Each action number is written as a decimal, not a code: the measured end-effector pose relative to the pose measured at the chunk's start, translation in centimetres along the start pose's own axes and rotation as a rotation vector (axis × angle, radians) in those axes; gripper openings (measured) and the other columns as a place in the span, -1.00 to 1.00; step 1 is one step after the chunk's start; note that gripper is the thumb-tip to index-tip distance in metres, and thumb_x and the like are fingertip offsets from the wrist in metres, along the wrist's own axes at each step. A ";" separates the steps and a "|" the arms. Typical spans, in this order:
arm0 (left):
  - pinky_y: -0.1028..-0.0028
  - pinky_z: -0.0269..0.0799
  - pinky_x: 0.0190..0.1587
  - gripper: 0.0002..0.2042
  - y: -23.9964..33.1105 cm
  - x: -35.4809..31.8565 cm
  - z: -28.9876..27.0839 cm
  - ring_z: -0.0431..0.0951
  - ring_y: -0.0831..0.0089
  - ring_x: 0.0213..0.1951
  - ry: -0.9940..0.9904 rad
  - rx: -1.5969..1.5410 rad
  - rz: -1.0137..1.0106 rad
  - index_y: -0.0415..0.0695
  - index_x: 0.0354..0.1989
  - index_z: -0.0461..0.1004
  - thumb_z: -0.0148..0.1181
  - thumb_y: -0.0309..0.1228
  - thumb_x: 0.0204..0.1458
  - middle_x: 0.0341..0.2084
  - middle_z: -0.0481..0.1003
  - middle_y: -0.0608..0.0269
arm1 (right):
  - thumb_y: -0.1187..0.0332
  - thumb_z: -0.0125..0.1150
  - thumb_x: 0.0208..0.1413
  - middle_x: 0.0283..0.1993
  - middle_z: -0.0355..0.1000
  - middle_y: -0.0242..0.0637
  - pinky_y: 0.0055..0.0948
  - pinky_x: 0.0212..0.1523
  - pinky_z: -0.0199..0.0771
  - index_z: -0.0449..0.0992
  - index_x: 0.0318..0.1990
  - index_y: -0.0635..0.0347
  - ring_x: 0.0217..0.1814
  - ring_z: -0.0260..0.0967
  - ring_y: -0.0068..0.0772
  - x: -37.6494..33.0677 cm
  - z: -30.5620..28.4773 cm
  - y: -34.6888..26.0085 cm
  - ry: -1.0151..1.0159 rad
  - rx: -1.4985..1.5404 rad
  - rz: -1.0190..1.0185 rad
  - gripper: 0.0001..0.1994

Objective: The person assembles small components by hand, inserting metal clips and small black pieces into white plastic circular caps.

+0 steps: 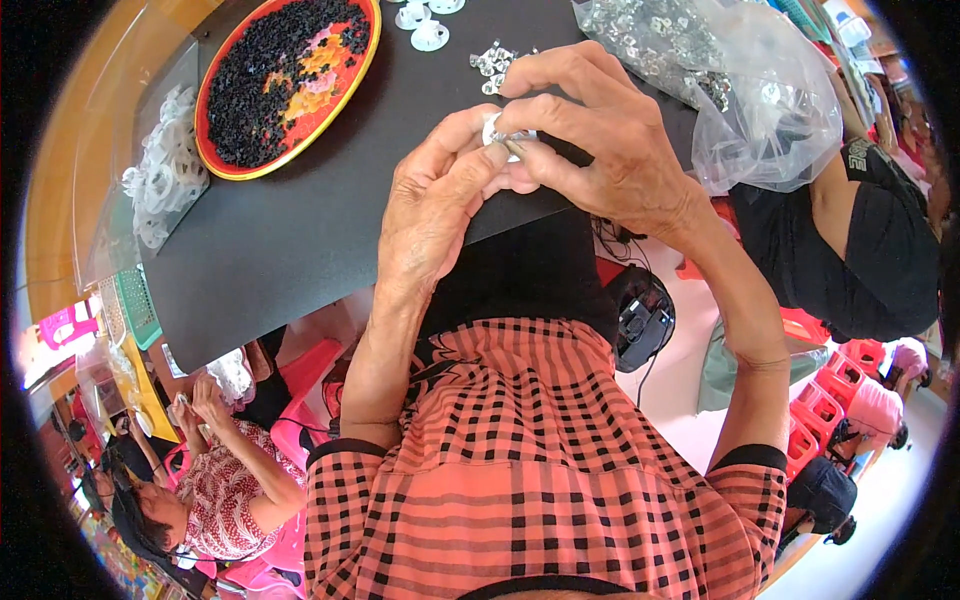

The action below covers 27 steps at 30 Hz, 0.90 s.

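Note:
Just past the table's near edge, my left hand [437, 185] pinches a small white round plastic part [492, 127] between thumb and fingers. My right hand [615, 140] meets it there, its thumb and index fingertips pressed on the same part, the other fingers curled above. Something small and shiny shows by the right thumb tip, too small to make out. Beyond the hands lies a little heap of silver metal clips [495, 60]. Farther off, several white round plastic parts [430, 37] rest on the dark table [270, 260].
A red tray with a yellow rim [205, 150] holds many tiny black pieces at the left. Beside it sits a clear bag of white plastic rings [160, 185]. At the right is a clear bag of silver clips [760, 130]. Other people sit on both sides.

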<state>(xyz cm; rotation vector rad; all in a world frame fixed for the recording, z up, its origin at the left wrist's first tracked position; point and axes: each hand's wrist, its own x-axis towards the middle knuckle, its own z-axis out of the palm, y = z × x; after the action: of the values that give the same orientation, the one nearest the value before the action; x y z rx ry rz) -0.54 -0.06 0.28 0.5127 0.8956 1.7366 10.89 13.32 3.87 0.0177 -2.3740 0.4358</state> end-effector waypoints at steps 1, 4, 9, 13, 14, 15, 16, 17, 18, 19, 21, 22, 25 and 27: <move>0.44 0.49 -0.14 -0.73 0.0 0.0 0.0 0.54 0.42 -0.28 -0.010 0.002 0.007 -0.36 0.00 0.34 -0.03 -0.55 0.14 -0.27 0.48 0.12 | 0.44 0.24 -0.18 -0.21 0.38 -0.43 -0.38 -0.20 0.29 0.49 -0.31 0.05 -0.19 0.32 -0.33 0.1 -0.1 0.0 -0.023 0.006 0.004 -0.80; 0.46 0.48 -0.17 -0.74 0.0 0.0 0.1 0.54 0.45 -0.30 -0.010 0.029 0.019 -0.34 -0.01 0.36 -0.03 -0.55 0.14 -0.30 0.49 0.14 | 0.45 0.22 -0.17 -0.22 0.37 -0.42 -0.38 -0.20 0.29 0.47 -0.33 0.06 -0.19 0.32 -0.33 0.1 -0.3 0.1 -0.051 0.016 0.001 -0.82; 0.54 0.46 -0.27 -0.76 0.0 0.0 -0.1 0.51 0.52 -0.37 -0.011 0.185 0.011 -0.31 -0.03 0.38 -0.01 -0.55 0.13 -0.35 0.49 0.20 | 0.49 0.20 -0.18 -0.23 0.36 -0.43 -0.36 -0.20 0.28 0.45 -0.35 0.08 -0.20 0.32 -0.33 0.0 -0.5 0.1 -0.061 0.027 -0.017 -0.83; 0.57 0.44 -0.31 -0.78 -0.4 0.0 0.4 0.48 0.57 -0.40 0.042 0.226 0.082 -0.31 -0.06 0.40 0.02 -0.54 0.12 -0.38 0.48 0.25 | 0.51 0.19 -0.19 -0.25 0.36 -0.43 -0.37 -0.20 0.29 0.45 -0.36 0.09 -0.20 0.32 -0.33 0.1 -0.7 0.1 -0.089 0.017 -0.018 -0.83; 0.57 0.44 -0.31 -0.78 -0.5 -0.1 0.4 0.48 0.58 -0.40 0.070 0.240 0.078 -0.31 -0.07 0.40 0.03 -0.54 0.12 -0.39 0.47 0.26 | 0.52 0.19 -0.19 -0.25 0.36 -0.43 -0.37 -0.20 0.29 0.45 -0.36 0.10 -0.20 0.32 -0.33 0.0 -0.7 0.1 -0.094 0.014 -0.018 -0.83; 0.57 0.44 -0.31 -0.78 -0.5 -0.1 0.4 0.48 0.58 -0.40 0.070 0.240 0.078 -0.31 -0.07 0.40 0.03 -0.54 0.12 -0.39 0.47 0.26 | 0.52 0.19 -0.19 -0.25 0.36 -0.43 -0.37 -0.20 0.29 0.45 -0.36 0.10 -0.20 0.32 -0.33 -0.1 -0.8 0.1 -0.095 0.014 -0.019 -0.83; 0.58 0.44 -0.32 -0.79 -0.6 0.0 0.4 0.48 0.58 -0.40 0.058 0.249 0.091 -0.31 -0.08 0.41 0.03 -0.54 0.12 -0.39 0.47 0.27 | 0.52 0.19 -0.20 -0.25 0.36 -0.42 -0.37 -0.21 0.29 0.44 -0.37 0.10 -0.21 0.32 -0.33 -0.2 -0.8 0.0 -0.090 0.004 -0.012 -0.83; 0.58 0.44 -0.33 -0.79 -0.6 0.0 0.4 0.48 0.59 -0.40 0.046 0.259 0.104 -0.30 -0.08 0.41 0.03 -0.55 0.12 -0.39 0.47 0.27 | 0.52 0.19 -0.20 -0.26 0.36 -0.42 -0.37 -0.21 0.28 0.44 -0.37 0.10 -0.21 0.32 -0.33 -0.4 -0.8 0.0 -0.085 -0.005 -0.005 -0.83; 0.58 0.44 -0.33 -0.79 -0.6 0.0 0.4 0.48 0.59 -0.40 0.047 0.258 0.103 -0.30 -0.08 0.41 0.03 -0.55 0.12 -0.39 0.47 0.27 | 0.52 0.19 -0.20 -0.26 0.36 -0.42 -0.37 -0.21 0.28 0.44 -0.37 0.10 -0.21 0.32 -0.33 -0.4 -0.8 -0.1 -0.086 -0.005 -0.005 -0.83; 0.60 0.43 -0.34 -0.80 -0.6 0.1 0.5 0.47 0.61 -0.41 0.047 0.295 0.112 -0.30 -0.09 0.42 0.03 -0.54 0.12 -0.40 0.46 0.29 | 0.51 0.19 -0.20 -0.26 0.36 -0.42 -0.36 -0.22 0.28 0.44 -0.37 0.10 -0.22 0.31 -0.32 -0.5 -0.8 -0.2 -0.066 -0.032 -0.017 -0.83; 0.62 0.41 -0.35 -0.80 -0.7 0.1 0.6 0.45 0.64 -0.42 0.046 0.333 0.119 -0.30 -0.09 0.42 0.03 -0.54 0.12 -0.41 0.46 0.31 | 0.51 0.20 -0.20 -0.27 0.36 -0.42 -0.36 -0.22 0.28 0.44 -0.38 0.10 -0.22 0.31 -0.32 -0.6 -0.8 -0.5 -0.047 -0.060 -0.028 -0.83; 0.64 0.40 -0.36 -0.80 -0.9 0.1 0.8 0.43 0.66 -0.43 0.060 0.375 0.153 -0.29 -0.10 0.43 0.04 -0.54 0.12 -0.41 0.45 0.33 | 0.51 0.20 -0.21 -0.28 0.35 -0.42 -0.36 -0.22 0.27 0.44 -0.39 0.11 -0.22 0.30 -0.32 -0.7 -0.8 -0.8 -0.039 -0.078 0.005 -0.84; 0.67 0.36 -0.37 -0.80 -1.1 0.0 1.0 0.39 0.70 -0.45 0.100 0.444 0.220 -0.27 -0.10 0.44 0.06 -0.53 0.11 -0.42 0.44 0.38 | 0.55 0.21 -0.23 -0.28 0.36 -0.39 -0.37 -0.19 0.29 0.46 -0.39 0.13 -0.22 0.31 -0.31 -0.9 -1.3 -1.8 -0.059 -0.098 0.100 -0.82; 0.69 0.35 -0.37 -0.80 -1.2 0.1 1.0 0.38 0.71 -0.46 0.121 0.471 0.253 -0.27 -0.10 0.45 0.07 -0.53 0.10 -0.43 0.43 0.41 | 0.60 0.22 -0.26 -0.28 0.36 -0.36 -0.37 -0.15 0.33 0.48 -0.37 0.15 -0.21 0.32 -0.29 -1.2 -1.5 -1.9 -0.086 -0.104 0.164 -0.79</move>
<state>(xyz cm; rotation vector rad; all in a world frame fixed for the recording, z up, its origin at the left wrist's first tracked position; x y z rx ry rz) 0.90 0.49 0.01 0.8656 1.3885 1.7962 12.97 11.83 4.71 -0.2106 -2.4901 0.3953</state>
